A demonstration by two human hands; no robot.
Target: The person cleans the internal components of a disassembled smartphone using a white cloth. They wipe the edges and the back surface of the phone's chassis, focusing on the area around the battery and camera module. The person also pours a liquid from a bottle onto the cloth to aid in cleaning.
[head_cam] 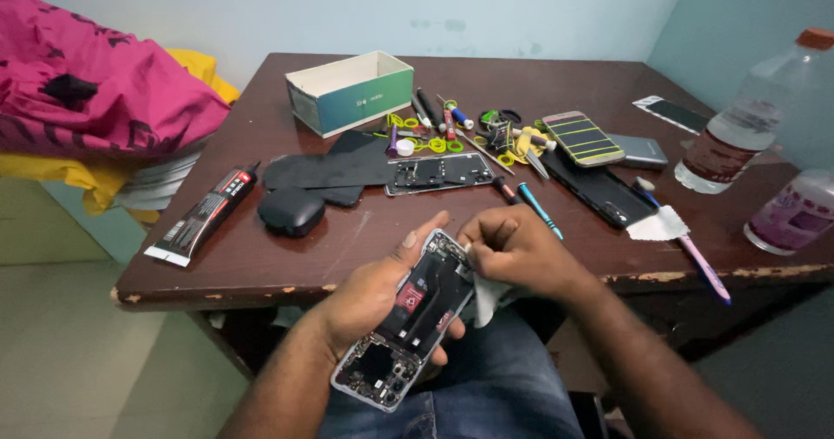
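Note:
My left hand [369,296] cradles an opened phone [408,326] with its back cover off, showing the black battery and circuit parts, held over my lap below the table edge. My right hand [512,248] pinches a small white cloth [488,298] against the phone's upper right edge. Both hands sit just in front of the brown wooden table [261,257].
On the table lie a dismantled phone frame [439,172], black back covers [326,171], a black pouch [291,211], a glue tube [204,216], a white-green box [352,92], screwdrivers [539,209], yellow rings, phones [584,138], two bottles [738,126] and a pink cloth [95,83] at left.

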